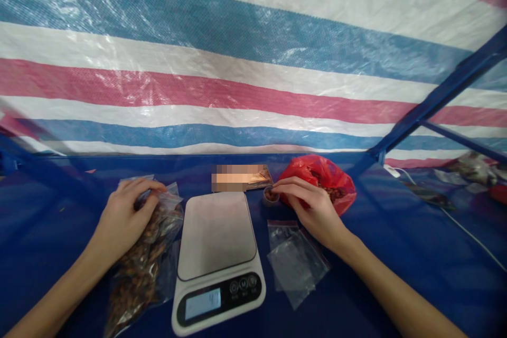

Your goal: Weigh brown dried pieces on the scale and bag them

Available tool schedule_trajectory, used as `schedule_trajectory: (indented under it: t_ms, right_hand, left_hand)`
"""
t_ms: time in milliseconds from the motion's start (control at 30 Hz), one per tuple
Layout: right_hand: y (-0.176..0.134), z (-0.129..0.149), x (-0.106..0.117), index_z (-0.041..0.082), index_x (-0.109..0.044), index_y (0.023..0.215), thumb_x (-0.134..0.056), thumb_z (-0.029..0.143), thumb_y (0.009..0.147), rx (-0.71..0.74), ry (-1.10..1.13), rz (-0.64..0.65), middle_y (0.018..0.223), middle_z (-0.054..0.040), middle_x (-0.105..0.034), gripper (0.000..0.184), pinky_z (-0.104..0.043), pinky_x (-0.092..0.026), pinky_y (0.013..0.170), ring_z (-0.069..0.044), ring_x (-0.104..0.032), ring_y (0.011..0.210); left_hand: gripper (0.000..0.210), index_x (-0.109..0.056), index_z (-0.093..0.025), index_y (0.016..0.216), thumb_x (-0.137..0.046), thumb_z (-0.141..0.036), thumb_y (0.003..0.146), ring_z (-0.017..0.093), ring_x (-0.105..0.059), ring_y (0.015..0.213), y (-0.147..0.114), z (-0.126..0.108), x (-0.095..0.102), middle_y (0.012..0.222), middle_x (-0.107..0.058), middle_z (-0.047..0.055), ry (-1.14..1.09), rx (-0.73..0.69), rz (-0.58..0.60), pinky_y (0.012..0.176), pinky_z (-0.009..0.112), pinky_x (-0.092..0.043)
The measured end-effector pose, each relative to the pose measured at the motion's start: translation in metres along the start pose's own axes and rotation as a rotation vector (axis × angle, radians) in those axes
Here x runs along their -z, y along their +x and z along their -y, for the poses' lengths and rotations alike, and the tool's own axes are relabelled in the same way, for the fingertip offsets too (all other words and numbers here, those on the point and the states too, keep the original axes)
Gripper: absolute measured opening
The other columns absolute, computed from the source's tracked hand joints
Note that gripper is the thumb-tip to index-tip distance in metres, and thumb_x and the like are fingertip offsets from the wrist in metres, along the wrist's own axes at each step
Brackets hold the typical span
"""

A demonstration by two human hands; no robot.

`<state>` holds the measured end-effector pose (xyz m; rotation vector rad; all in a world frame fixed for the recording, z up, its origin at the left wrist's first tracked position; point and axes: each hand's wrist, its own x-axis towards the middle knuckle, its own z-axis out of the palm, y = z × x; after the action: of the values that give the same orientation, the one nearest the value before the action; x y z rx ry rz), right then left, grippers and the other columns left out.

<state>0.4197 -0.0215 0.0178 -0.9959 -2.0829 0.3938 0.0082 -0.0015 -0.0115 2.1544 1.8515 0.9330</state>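
My left hand (127,214) is curled over the mouth of a clear zip bag (137,288) filled with brown, elongated pieces. Part of the bag's top is hidden under that hand. With fingertips together, my right hand (312,208) grips the rim of a small cup (271,198) that contains brown bits. A red plastic bag (344,182), opened to show reddish-brown pieces, lies just behind my right hand. Between my hands sits a white digital kitchen scale (217,237) with a bare platform and a lit display; its digits are too blurred to read.
Flat zip bags (295,264) lie right of the scale. A printed card or packet (259,177), partly pixelated, is behind it. The blue surface (380,253) has a blue metal frame (428,105) and white cable (471,237) at right. Striped sheeting (222,95) hangs behind.
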Motion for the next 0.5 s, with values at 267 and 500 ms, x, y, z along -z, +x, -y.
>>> schedule_trajectory:
  t_ms: [267, 500]
  right_hand:
    - [0.000, -0.003, 0.004, 0.022, -0.079, 0.112, -0.046, 0.010, 0.102, -0.045, 0.109, -0.018, 0.113, -0.0065, -0.081, 0.037, -0.033, -0.061, 0.093, -0.019, -0.077, 0.104]
    - [-0.004, -0.002, 0.026, 0.023, -0.077, 0.082, -0.049, 0.010, 0.091, -0.076, -0.035, -0.398, 0.084, -0.0023, -0.079, 0.033, -0.035, -0.061, 0.081, -0.021, -0.077, 0.081]
  left_hand:
    - [0.029, -0.074, -0.021, 0.095, -0.051, -0.039, 0.091, 0.031, -0.061, 0.111, -0.001, 0.001, 0.001, 0.105, -0.076, 0.008, -0.016, -0.024, -0.003, 0.106, 0.046, -0.044]
    - [0.026, -0.074, -0.024, 0.092, -0.051, -0.037, 0.088, 0.030, -0.063, 0.108, -0.002, -0.001, 0.001, 0.102, -0.077, 0.007, -0.042, -0.011, -0.054, 0.104, 0.046, -0.046]
